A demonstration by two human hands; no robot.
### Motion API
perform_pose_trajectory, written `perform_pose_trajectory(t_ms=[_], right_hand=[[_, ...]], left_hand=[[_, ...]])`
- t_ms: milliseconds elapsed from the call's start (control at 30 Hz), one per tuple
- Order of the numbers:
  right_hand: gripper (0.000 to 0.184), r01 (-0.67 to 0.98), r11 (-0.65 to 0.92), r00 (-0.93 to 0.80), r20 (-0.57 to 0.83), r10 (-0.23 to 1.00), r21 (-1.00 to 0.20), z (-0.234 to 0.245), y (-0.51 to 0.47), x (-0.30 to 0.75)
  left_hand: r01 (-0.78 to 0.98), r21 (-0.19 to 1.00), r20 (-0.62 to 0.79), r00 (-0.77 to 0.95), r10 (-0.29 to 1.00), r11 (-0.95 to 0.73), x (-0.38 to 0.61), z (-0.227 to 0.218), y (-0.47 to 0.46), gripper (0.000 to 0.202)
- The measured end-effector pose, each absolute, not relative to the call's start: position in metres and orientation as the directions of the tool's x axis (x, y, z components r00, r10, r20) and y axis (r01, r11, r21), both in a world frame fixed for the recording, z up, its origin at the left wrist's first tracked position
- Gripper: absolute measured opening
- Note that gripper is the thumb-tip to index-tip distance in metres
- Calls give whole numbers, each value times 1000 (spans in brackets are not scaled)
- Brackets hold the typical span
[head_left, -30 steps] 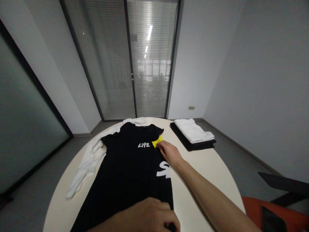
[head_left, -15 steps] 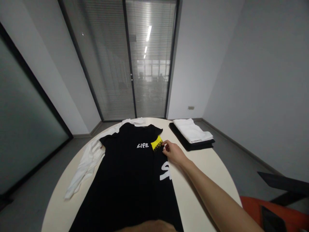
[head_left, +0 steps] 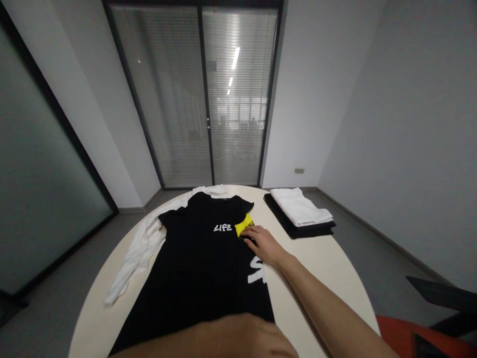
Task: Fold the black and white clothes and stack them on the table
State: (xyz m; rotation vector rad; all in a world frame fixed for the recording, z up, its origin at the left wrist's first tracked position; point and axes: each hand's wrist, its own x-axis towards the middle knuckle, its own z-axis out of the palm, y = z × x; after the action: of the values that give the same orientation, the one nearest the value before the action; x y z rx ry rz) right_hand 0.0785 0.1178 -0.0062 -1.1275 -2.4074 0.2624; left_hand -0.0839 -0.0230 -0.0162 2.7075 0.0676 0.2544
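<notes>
A black T-shirt with white lettering and a yellow patch lies flat along the round white table, its right side folded inward. My right hand rests palm down on the folded edge just below the yellow patch, fingers stretched flat. My left hand lies on the shirt's near hem at the bottom of the picture; its fingers are out of sight.
A white long-sleeved garment lies under and left of the black shirt. At the table's far right sits a folded stack, white shirt on a black one. An orange chair stands at lower right. Glass doors with blinds are behind.
My right hand went from pinching the shirt's edge by the yellow patch to lying flat on it. My left hand shows more at the bottom than half a second ago.
</notes>
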Motion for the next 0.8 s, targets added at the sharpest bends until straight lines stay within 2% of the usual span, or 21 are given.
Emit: perform_pose_trajectory(t_ms=[33, 133, 200, 267, 333, 433, 600, 700, 800], right_hand=[[29, 660, 642, -546, 337, 767, -391, -9, 120, 79], [29, 606, 607, -482, 369, 795, -515, -17, 127, 83], [29, 585, 574, -420, 391, 819, -573, -24, 133, 86], [29, 600, 546, -360, 413, 837, -585, -29, 138, 89], [29, 638, 517, -306, 428, 851, -571, -32, 143, 91], [29, 678, 467, -253, 417, 873, -568, -35, 151, 94], [32, 728, 310, -157, 292, 943, -611, -31, 179, 97], [36, 840, 208, -112, 214, 970, -502, -22, 205, 97], [42, 904, 179, -113, 185, 976, -388, -14, 231, 95]], left_hand=[[54, 329, 194, 973, 124, -943, -87, 0, -13, 24], [412, 236, 239, 853, 463, -880, -96, 30, 19, 16], [603, 275, 320, 677, 663, -749, -101, 30, 36, 18], [681, 324, 359, 554, 751, -657, -105, 17, 45, 29], [724, 351, 345, 490, 801, -594, -106, 3, 48, 43], [780, 371, 279, 424, 861, -504, -107, -7, 47, 51], [828, 397, 213, 337, 917, -396, -106, -5, 47, 60], [830, 411, 184, 330, 926, -378, -106, -4, 48, 64], [830, 419, 176, 323, 930, -368, -106, -3, 49, 66]])
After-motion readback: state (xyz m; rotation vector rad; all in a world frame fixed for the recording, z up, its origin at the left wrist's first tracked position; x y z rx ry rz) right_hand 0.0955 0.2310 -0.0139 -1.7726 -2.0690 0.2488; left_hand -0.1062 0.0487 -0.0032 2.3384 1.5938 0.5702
